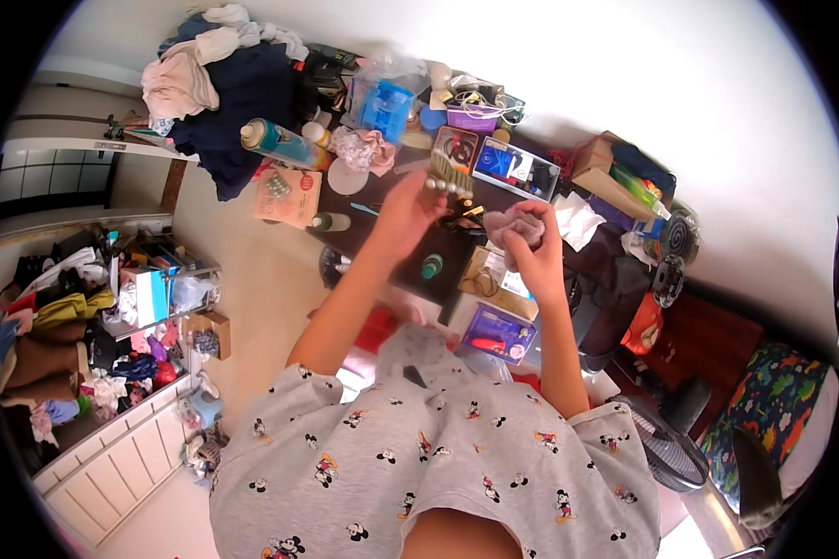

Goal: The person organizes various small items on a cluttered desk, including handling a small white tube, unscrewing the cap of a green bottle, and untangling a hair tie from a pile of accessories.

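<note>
My left hand (408,216) is raised over the dark desk (368,238), its fingers closed on an olive-green ribbed hair accessory (453,177) with a row of pearl-like beads. To its right, my right hand (543,250) pinches a soft mauve scrunchie (513,226). The two hands are apart. Just beyond the left hand lies a small open box (457,144), and behind the right one stands a white-rimmed box with blue packets (522,168). Below and between the hands, a green-capped bottle (432,266) rests on the desk. A purple box (500,334) is nearest my body.
Dark clothes (242,102) are heaped at the back left, with a spray can (280,142) beside them. A blue plastic container (385,110) stands at the back. On the right are a cardboard box (615,168) and a black bag (611,289). Crowded shelves (93,345) line the far left.
</note>
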{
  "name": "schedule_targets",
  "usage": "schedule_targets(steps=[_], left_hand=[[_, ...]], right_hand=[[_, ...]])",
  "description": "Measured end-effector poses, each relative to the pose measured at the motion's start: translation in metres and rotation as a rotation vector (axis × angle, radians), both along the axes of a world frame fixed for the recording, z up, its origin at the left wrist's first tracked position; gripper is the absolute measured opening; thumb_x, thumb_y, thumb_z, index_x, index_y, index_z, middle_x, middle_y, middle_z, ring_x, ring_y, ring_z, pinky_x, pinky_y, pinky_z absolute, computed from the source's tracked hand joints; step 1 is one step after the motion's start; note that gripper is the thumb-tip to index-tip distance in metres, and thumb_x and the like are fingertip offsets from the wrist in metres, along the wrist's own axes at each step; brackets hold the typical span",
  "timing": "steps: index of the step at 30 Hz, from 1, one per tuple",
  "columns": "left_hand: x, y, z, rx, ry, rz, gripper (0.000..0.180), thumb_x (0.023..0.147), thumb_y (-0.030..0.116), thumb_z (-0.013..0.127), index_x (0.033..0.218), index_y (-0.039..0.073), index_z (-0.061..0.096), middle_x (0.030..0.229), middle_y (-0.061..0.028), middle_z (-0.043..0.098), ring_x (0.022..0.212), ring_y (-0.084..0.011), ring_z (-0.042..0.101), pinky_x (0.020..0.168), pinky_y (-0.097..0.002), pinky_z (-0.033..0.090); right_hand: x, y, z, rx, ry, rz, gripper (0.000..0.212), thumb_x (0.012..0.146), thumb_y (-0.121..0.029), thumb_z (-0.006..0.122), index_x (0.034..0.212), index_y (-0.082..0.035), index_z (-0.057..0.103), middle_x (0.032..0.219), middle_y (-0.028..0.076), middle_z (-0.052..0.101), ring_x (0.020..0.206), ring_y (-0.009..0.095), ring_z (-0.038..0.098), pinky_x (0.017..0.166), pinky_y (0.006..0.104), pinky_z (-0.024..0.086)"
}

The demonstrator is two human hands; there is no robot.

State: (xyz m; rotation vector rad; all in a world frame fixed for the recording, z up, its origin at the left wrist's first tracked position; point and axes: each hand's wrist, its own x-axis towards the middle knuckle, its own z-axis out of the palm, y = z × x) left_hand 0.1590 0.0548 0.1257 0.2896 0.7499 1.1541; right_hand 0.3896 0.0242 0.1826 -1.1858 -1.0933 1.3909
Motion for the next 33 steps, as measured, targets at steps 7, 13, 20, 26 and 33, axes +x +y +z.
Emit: schedule_targets(steps=[7,13,20,26,33], left_hand=[[0.027,-0.069,0.087,0.138,-0.116,0.05,0.039,0.101,0.024,0.05,0.133,0.003,0.047,0.115,-0.0069,0.062,0.099,-0.0156,0.062,0.086,-0.0319,0.052],[0.001,-0.087,0.093,0.216,-0.081,0.008,0.042,0.1,0.024,0.052,0.135,0.002,0.047,0.118,-0.0069,0.061,0.102,-0.0144,0.062,0.088,-0.0302,0.053],[-0.008,-0.105,0.123,0.351,-0.086,0.019,0.045,0.1,0.023,0.051,0.137,-0.001,0.045,0.12,-0.0084,0.061,0.098,-0.0132,0.063,0.082,-0.0282,0.054],[-0.023,-0.117,0.131,0.404,0.098,0.01,0.046,0.101,0.019,0.048,0.14,-0.004,0.042,0.122,-0.0095,0.059,0.102,-0.0124,0.061,0.088,-0.0278,0.051],[-0.034,-0.127,0.147,0.418,0.238,0.063,0.045,0.103,0.018,0.044,0.143,-0.002,0.04,0.124,-0.0055,0.057,0.11,-0.0116,0.058,0.094,-0.0282,0.047]], right_hand=[[-0.05,-0.013,0.078,0.804,-0.453,0.132,0.041,0.066,0.004,0.074,0.106,-0.005,0.066,0.109,0.012,0.061,0.093,0.031,0.061,0.08,0.0372,0.051],[-0.033,-0.038,0.091,0.65,-0.643,0.102,0.035,0.067,0.004,0.072,0.101,-0.004,0.069,0.101,0.011,0.062,0.092,0.029,0.062,0.078,0.0374,0.052],[-0.069,-0.061,0.124,0.86,-0.651,0.017,0.035,0.068,0.003,0.073,0.102,-0.007,0.07,0.101,0.009,0.063,0.09,0.028,0.063,0.075,0.0359,0.052],[-0.062,-0.067,0.133,0.654,-0.532,-0.05,0.027,0.075,0.003,0.069,0.101,-0.003,0.07,0.098,0.009,0.064,0.086,0.024,0.064,0.075,0.0324,0.052],[-0.069,-0.064,0.121,0.397,-0.537,0.018,0.025,0.075,0.003,0.069,0.1,-0.001,0.07,0.094,0.012,0.064,0.078,0.022,0.065,0.066,0.0294,0.052]])
